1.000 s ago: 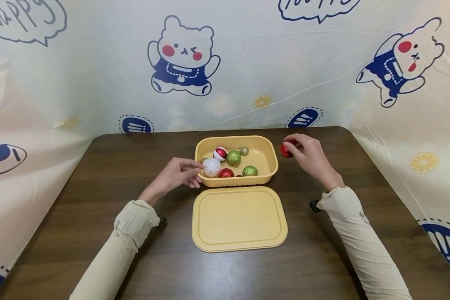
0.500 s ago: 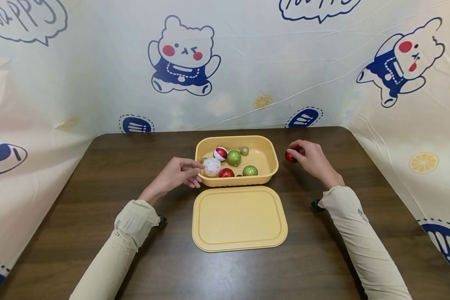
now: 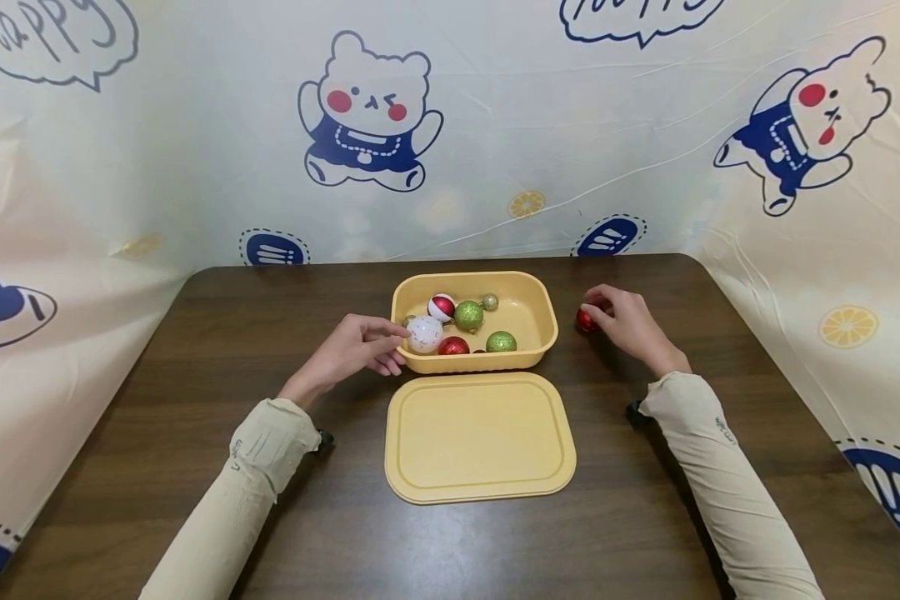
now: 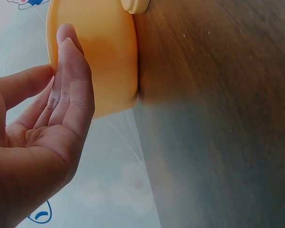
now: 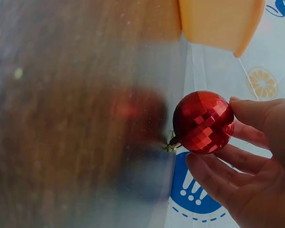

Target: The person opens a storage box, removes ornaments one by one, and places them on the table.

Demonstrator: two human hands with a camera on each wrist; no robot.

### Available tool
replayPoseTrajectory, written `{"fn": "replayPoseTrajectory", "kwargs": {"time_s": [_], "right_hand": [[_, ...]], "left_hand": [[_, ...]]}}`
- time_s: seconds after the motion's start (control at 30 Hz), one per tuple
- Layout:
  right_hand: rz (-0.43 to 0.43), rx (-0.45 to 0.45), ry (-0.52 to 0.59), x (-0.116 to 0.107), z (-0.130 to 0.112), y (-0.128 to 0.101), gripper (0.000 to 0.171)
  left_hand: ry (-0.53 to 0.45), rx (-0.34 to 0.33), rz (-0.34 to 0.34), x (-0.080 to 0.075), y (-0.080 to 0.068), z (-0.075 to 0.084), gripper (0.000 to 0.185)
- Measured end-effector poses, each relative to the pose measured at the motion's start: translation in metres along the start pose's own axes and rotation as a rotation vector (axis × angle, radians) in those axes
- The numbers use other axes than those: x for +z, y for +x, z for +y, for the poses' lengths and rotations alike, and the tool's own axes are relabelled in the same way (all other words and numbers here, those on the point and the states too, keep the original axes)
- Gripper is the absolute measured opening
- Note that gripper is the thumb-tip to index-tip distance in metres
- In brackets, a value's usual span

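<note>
**A red bauble (image 5: 203,122) at the fingertips: a slip or a roll is our main worry**

We see the red bauble low at the table (image 3: 450,550), to the right of the yellow box (image 3: 472,363) and apart from it. Its metal cap (image 5: 170,146) points toward the tabletop; we cannot tell whether the two touch. The right hand (image 3: 626,323) pinches the ball between thumb and fingertips. The facets look hard and glossy, so we judge that an uneven pinch could let it squirt loose. Let go on this smooth top, a round body might well roll, and we see no raised lip along the table's edge to stop it.

The left hand (image 3: 356,350) is at the box's left end. Its fingers are nearly straight and close together along the outer wall, the thumb tip at the rim; we cannot tell how firmly it presses. A hard nudge there could, we think, slide the box and set its contents rolling: the white bauble (image 3: 424,333) nearest that hand, the red-and-white bauble (image 3: 441,307), the green baubles (image 3: 501,342), the second red bauble (image 3: 453,346) and the small gold bauble (image 3: 491,302).

On the person's side, just beside the box, lies the flat lid (image 3: 480,437); a sweeping forearm could knock it askew.
</note>
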State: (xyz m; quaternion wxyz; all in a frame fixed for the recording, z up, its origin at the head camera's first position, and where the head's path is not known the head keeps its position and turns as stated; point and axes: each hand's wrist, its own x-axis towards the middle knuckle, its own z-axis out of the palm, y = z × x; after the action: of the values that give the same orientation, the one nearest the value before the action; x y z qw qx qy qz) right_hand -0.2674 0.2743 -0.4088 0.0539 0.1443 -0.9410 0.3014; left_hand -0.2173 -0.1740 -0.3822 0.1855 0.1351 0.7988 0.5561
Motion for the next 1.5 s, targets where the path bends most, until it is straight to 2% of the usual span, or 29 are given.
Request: {"fn": "replayPoseTrajectory", "kwargs": {"time_s": [0.37,0.67,1.07,1.23,1.5], "right_hand": [[-0.046,-0.002,-0.07,-0.001,-0.005,0.0,0.029],[-0.022,0.001,-0.054,-0.008,-0.014,-0.003,0.028],[0.135,-0.168,-0.026,-0.016,-0.06,-0.007,0.019],[0.132,-0.229,-0.018,-0.015,-0.082,-0.007,0.019],[0.098,-0.269,-0.006,-0.009,-0.104,-0.004,0.02]], "left_hand": [[-0.002,0.004,-0.004,-0.001,0.0,-0.001,0.027],[0.004,-0.004,-0.005,0.0,0.0,-0.001,0.027],[0.005,-0.022,0.017,-0.001,0.0,0.001,0.029],[-0.002,-0.032,0.023,-0.003,0.002,-0.001,0.028],[-0.016,-0.043,0.018,-0.002,0.004,-0.004,0.029]]}}
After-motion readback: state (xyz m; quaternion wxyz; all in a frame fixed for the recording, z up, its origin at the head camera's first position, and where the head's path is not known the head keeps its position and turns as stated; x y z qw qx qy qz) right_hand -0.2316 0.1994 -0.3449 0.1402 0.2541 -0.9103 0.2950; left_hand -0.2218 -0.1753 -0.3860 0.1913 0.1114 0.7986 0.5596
